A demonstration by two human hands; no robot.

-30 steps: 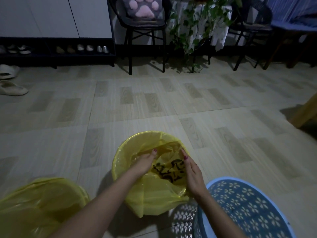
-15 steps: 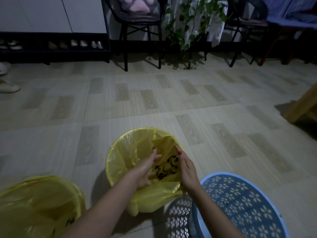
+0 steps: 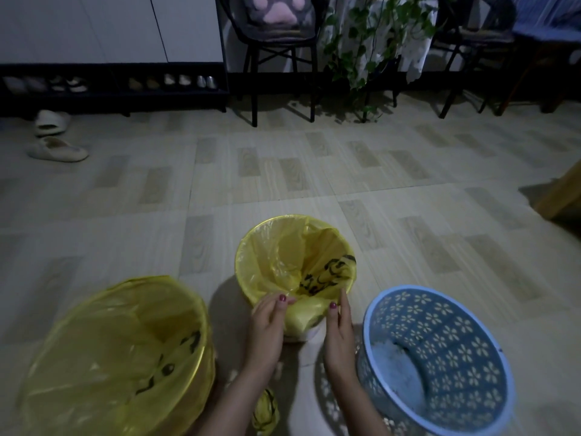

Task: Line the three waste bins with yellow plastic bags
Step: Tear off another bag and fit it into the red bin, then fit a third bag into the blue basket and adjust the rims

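I have both hands' fingers [image 3: 283, 299] pinching the bag [image 3: 295, 265] overhang at mid-frame; pulling harder probably tips the bin [image 3: 309, 333].

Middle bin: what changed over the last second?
Both hands came out of the middle bin's mouth: left hand and right hand now press the bag's overhang down outside the near rim. Left bin stays lined, blue basket unlined.
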